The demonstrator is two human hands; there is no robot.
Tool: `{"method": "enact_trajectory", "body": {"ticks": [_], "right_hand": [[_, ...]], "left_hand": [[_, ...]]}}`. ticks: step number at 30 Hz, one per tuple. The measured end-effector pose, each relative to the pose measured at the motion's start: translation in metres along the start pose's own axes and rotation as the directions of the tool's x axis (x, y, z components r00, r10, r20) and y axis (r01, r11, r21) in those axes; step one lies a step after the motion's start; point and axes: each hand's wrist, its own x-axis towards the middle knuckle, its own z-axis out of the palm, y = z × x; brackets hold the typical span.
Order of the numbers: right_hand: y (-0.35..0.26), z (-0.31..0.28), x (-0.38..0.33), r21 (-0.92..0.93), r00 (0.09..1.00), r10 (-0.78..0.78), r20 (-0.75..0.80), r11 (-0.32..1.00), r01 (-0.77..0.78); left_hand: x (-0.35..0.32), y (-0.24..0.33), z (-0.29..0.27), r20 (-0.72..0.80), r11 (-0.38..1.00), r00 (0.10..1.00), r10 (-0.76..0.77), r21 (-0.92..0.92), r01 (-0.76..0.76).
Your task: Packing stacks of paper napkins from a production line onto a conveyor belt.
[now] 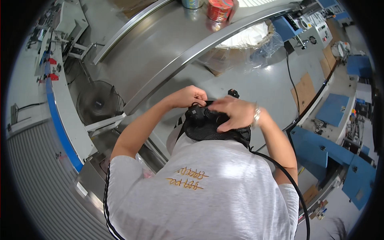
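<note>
At my waist sits a black mesh pouch (210,133) with dark fittings, among them a small black boxy part (195,114). My left hand (189,97) is at its far left edge, fingers curled together; what they pinch, if anything, is hidden. Over the pouch's right side is my right hand (237,111), slightly blurred, with its thumb apart from the fingers. Whether its fingertips touch the pouch I cannot tell. A silvery bracelet (256,116) circles the right wrist. A black cable (283,169) runs from the pouch's right side along my shirt.
Ahead stands a metal table (160,44) with a raised rim, bearing a red round container (219,9). Beyond its near edge is a plastic-lined box of white material (248,37). A floor fan (98,103) stands left, blue machine panels (310,149) right.
</note>
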Motion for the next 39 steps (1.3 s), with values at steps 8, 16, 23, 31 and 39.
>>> {"method": "enact_trajectory", "body": {"ticks": [8,16,23,31,39], "right_hand": [[-0.019,-0.008,0.048,0.257,0.993,0.109,-0.045,0.962,-0.094],[-0.028,0.016,0.071,-0.095,0.996,0.085,-0.018,0.992,-0.086],[-0.037,0.039,0.061,-0.17,0.957,0.006,-0.29,0.984,-0.057],[-0.04,0.054,0.065,-0.235,0.975,-0.079,-0.207,0.972,0.029],[-0.034,0.061,0.082,-0.116,0.97,-0.01,-0.243,0.993,-0.019]], "left_hand": [[-0.044,0.002,-0.005,0.048,0.957,0.971,-0.232,-0.17,0.237],[-0.06,-0.002,0.004,-0.061,0.928,0.944,-0.323,-0.218,0.303],[-0.065,-0.004,-0.001,-0.226,0.959,0.939,-0.258,-0.178,0.221],[-0.066,0.007,0.004,-0.311,0.982,0.946,-0.095,0.125,0.139],[-0.067,-0.027,0.002,-0.279,0.987,0.96,-0.025,0.145,0.068]]}}
